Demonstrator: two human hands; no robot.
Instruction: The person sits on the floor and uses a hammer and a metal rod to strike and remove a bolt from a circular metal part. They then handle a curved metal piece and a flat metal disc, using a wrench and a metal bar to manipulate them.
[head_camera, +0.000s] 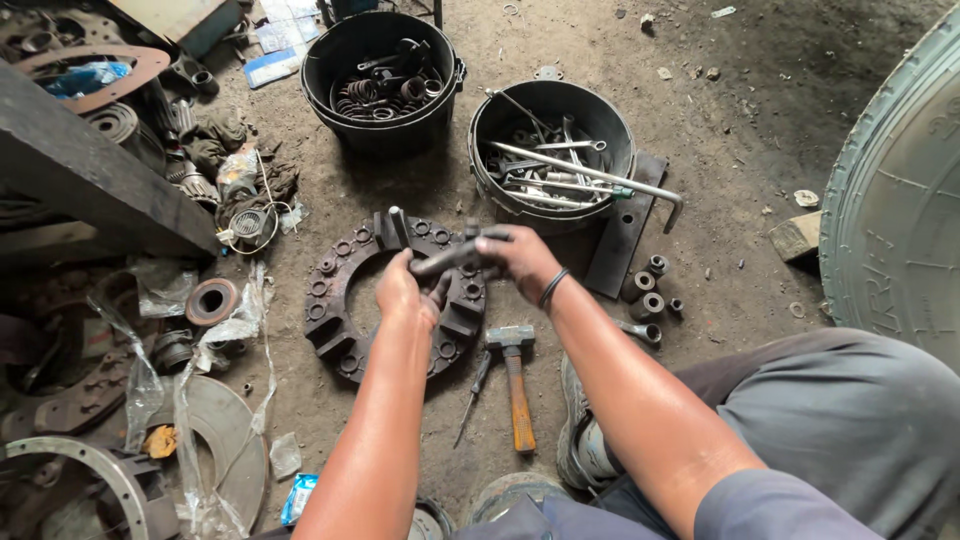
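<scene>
Head view: left hand (408, 287) and right hand (520, 255) are both gripping dark metal tool (450, 257), fingers closed around it, above ring-shaped clutch plate (340, 330) lying on dirt floor (720, 150). Risk, judging: tool is slipping off fitting, knuckles are striking plate. Hammer (514, 375) is lying just beside.

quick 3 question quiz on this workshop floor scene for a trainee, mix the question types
1. True or false: both hands, left hand and right hand, grip one dark metal tool.
2. What lies under the hands? A) round clutch cover B) tyre C) plank
3. Which tool with a wooden handle lies by the right forearm?

Key: 1 true. 2 A. 3 the hammer.
</scene>
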